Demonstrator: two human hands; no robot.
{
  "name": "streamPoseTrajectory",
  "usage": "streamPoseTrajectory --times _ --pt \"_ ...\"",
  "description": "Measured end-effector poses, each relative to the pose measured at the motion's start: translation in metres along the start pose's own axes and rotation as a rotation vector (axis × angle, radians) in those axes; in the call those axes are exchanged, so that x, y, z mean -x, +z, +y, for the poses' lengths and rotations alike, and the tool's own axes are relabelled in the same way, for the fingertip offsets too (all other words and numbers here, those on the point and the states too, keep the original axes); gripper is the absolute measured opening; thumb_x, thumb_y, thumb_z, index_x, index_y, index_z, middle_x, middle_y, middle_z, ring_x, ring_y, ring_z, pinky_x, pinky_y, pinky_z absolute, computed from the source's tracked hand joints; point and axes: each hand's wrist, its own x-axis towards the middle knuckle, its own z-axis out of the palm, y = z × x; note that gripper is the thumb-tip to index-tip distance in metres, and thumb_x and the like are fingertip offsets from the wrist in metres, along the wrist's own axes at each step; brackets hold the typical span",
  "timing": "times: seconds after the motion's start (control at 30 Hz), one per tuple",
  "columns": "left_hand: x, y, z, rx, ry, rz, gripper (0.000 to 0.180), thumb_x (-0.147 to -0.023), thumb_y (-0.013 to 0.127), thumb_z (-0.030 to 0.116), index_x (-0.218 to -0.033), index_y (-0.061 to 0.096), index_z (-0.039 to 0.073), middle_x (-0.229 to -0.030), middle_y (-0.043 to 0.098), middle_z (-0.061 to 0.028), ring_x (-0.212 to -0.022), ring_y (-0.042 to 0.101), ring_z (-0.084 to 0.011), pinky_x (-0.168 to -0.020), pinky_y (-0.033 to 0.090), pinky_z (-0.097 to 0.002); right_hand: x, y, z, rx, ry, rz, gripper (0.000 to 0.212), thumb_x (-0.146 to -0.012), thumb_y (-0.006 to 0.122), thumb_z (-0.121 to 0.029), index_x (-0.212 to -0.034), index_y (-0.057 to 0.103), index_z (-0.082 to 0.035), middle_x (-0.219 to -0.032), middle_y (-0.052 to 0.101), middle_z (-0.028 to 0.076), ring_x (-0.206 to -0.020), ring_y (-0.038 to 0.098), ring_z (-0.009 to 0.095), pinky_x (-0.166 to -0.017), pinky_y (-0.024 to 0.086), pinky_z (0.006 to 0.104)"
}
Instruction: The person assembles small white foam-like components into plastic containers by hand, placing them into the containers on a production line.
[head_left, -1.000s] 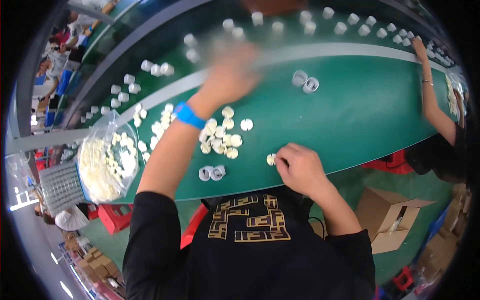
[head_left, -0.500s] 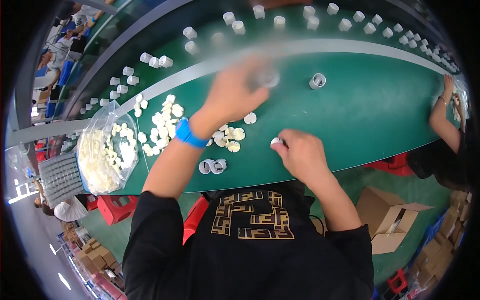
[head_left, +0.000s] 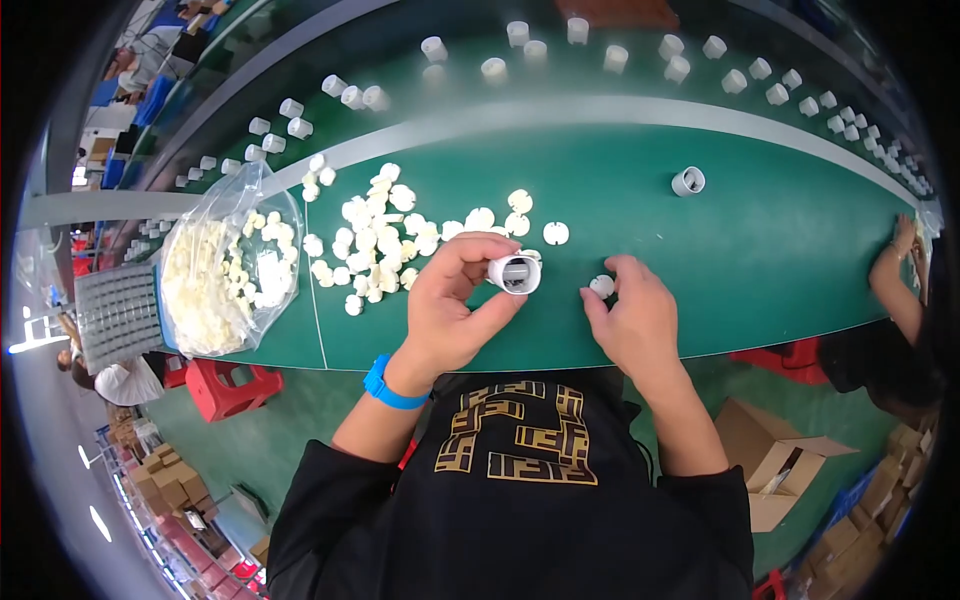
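Note:
My left hand [head_left: 447, 312], with a blue band at the wrist, is closed round a white plastic cup [head_left: 516, 274]. The cup's mouth faces me, and grey parts show inside. To its right, my right hand [head_left: 638, 318] pinches a small round white cap [head_left: 601, 286] between thumb and fingers, just above the green table [head_left: 760, 250]. A single loose cap [head_left: 556, 233] lies beyond the gap between my hands. Cream-white caps [head_left: 365, 235] are scattered in a loose pile left of and beyond my left hand, which hides part of the table.
Another white cup [head_left: 688, 181] stands farther right. A clear bag of caps [head_left: 215, 285] sits at the left. Past a pale rail [head_left: 560, 112], several white cups stand on a green belt [head_left: 460, 88]. A co-worker's arm [head_left: 897, 275] reaches in at the far right.
My left hand has come back from near the rail toward me, carrying the cup. My right hand still pinches the cap. Cups on the belt have shifted, and the view has turned slightly.

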Motion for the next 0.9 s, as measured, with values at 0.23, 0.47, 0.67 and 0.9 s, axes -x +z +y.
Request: streamPoseTrajectory --times 0.23,0.47,0.67,0.9 --pt "0.010 -0.014 0.009 0.248 -0.181 -0.176 0.050 -0.092 0.071 -0.006 -0.140 0.057 -0.003 -0.133 0.061 -0.0130 -0.118 0.065 -0.0209 -0.100 0.055 -0.0338 0.002 -0.041 -0.033 -0.604 -0.149 0.018 0.039 -0.075 0.087 -0.003 -0.111 0.073 -0.002 -0.103 0.071 0.010 -0.092 0.070 0.021 -0.081 0.057 0.0329" --pt "0.027 -0.021 0.016 0.379 -0.287 -0.284 0.048 -0.096 0.067 -0.006 -0.143 0.055 -0.005 -0.134 0.065 -0.0159 -0.122 0.065 -0.0221 -0.105 0.054 -0.0363 -0.007 -0.055 -0.070 -0.543 -0.482 -0.134 0.041 -0.073 0.091 -0.008 -0.111 0.075 -0.002 -0.105 0.073 0.012 -0.092 0.072 0.025 -0.078 0.057 0.0325" --pt "0.034 -0.026 0.021 0.362 -0.285 -0.263 0.047 -0.096 0.065 -0.007 -0.143 0.056 -0.006 -0.131 0.067 -0.0161 -0.120 0.066 -0.0216 -0.103 0.055 -0.0356 -0.001 -0.055 -0.082 -0.381 -0.560 -0.101 0.041 -0.073 0.092 -0.013 -0.108 0.075 -0.003 -0.103 0.073 0.010 -0.083 0.072 0.025 -0.072 0.058 0.0335" --pt "0.029 -0.031 0.025 0.370 -0.337 -0.330 0.052 -0.097 0.063 -0.008 -0.147 0.052 -0.006 -0.131 0.067 -0.0168 -0.121 0.066 -0.0225 -0.104 0.054 -0.0357 0.003 -0.049 -0.084 -0.361 -0.643 -0.076 0.041 -0.073 0.089 -0.011 -0.110 0.074 -0.004 -0.102 0.071 0.008 -0.080 0.070 0.025 -0.068 0.057 0.0337"
